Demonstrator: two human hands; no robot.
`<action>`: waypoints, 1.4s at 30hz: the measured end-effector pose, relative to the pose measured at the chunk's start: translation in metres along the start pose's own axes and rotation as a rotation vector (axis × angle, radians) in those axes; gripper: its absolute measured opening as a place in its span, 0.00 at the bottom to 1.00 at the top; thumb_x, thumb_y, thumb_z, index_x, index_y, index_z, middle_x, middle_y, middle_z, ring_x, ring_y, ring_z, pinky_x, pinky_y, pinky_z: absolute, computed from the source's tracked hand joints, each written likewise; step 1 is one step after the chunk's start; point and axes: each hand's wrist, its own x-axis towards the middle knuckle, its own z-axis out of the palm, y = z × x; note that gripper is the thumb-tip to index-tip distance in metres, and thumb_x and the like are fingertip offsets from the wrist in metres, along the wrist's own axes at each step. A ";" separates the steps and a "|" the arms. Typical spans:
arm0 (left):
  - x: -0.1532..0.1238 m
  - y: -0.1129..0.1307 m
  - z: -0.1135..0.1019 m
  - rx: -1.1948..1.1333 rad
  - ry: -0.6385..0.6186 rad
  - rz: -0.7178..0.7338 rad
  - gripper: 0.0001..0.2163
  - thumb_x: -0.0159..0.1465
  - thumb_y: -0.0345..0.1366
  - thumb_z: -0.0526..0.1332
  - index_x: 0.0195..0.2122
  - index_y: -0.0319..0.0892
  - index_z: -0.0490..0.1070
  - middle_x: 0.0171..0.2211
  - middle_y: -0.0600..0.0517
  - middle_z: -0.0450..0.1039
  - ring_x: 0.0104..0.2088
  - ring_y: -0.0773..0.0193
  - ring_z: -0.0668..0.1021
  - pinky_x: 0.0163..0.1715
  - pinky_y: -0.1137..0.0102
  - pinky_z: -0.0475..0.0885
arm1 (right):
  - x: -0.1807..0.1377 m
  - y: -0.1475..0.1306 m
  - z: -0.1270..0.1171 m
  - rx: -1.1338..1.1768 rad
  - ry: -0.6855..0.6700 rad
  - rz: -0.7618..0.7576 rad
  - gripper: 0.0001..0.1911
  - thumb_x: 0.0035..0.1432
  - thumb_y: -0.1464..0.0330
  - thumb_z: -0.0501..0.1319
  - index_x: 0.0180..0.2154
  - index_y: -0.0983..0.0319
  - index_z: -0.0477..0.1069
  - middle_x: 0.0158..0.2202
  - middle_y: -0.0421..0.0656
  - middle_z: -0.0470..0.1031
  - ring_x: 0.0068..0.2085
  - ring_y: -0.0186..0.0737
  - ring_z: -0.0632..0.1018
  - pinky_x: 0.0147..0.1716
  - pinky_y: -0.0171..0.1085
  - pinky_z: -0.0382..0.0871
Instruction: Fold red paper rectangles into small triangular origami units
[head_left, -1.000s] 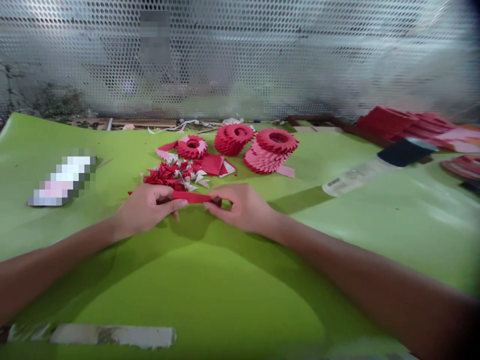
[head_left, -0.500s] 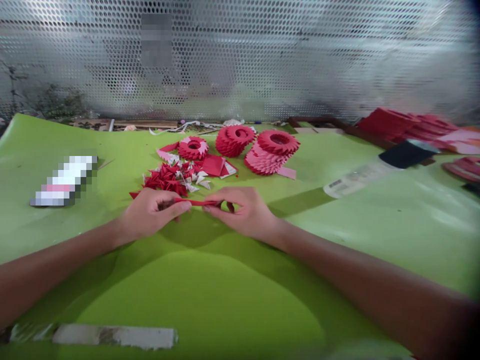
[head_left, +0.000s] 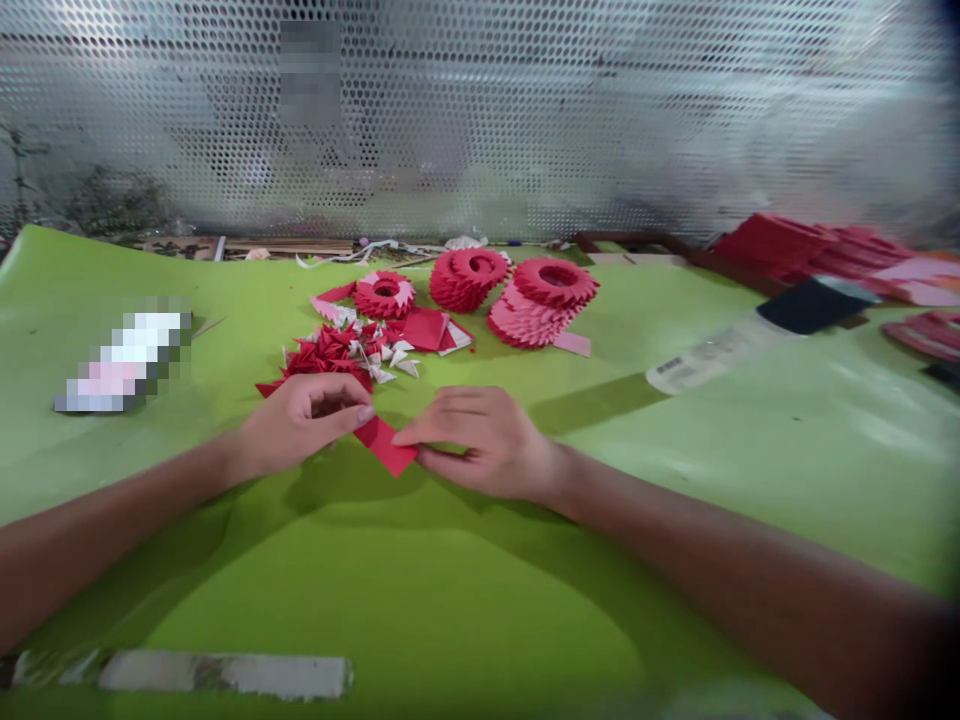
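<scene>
A small red strip of folded paper (head_left: 390, 450) is held between my two hands above the green table. My left hand (head_left: 304, 420) pinches its upper left end between thumb and fingers. At its right corner, the thumb and forefinger of my right hand (head_left: 480, 440) close on the edge. Just beyond my left hand lies a heap of folded red and white paper pieces (head_left: 330, 350). Behind the heap are a flat stack of red paper (head_left: 426, 328) and a small red and pink paper ring (head_left: 384, 293).
Farther back stand a red coiled paper piece (head_left: 466, 280) and a red-topped pink one (head_left: 541, 305). A clear cylinder with a dark end (head_left: 750, 335) lies at right. At left rests a blurred-out phone-like object (head_left: 124, 360). A perforated silver sheet (head_left: 480, 120) hangs behind.
The red paper was edge-on and level between my hands; now its flat face shows, slanting down to the right. My right hand has shifted slightly lower.
</scene>
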 end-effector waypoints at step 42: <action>0.000 0.001 0.006 0.190 -0.086 -0.088 0.16 0.65 0.48 0.62 0.36 0.41 0.80 0.23 0.52 0.76 0.21 0.67 0.72 0.20 0.75 0.60 | 0.002 -0.007 0.003 0.192 -0.402 0.637 0.06 0.63 0.67 0.63 0.34 0.62 0.76 0.24 0.36 0.74 0.23 0.29 0.68 0.24 0.30 0.56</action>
